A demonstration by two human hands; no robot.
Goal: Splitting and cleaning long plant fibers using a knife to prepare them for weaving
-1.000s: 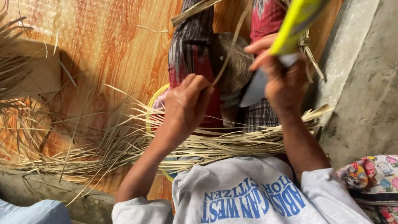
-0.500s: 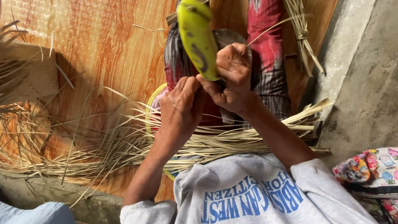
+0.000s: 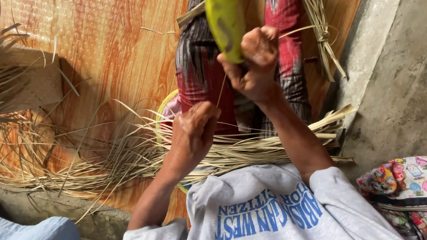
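Dried pale straw strips [image 3: 257, 149] lay in a flat bundle across the person's lap, at six o'clock from the raised right hand [image 3: 255, 65], whose grip was clamped on a yellow-green curved tool [image 3: 225, 16]. The left hand [image 3: 194, 132], at seven o'clock from it, pinched closed on one thin strand [image 3: 221, 91]. Keeping that strand taut probably mattered for a clean pass.

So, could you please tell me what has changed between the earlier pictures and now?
The right hand has swung the yellow-green tool from the upper right leftward to upright at top centre, keeping its grip. The left hand has dropped away from it, now pinching a thin straw strand. The bundle of straw strips on the lap stayed put.
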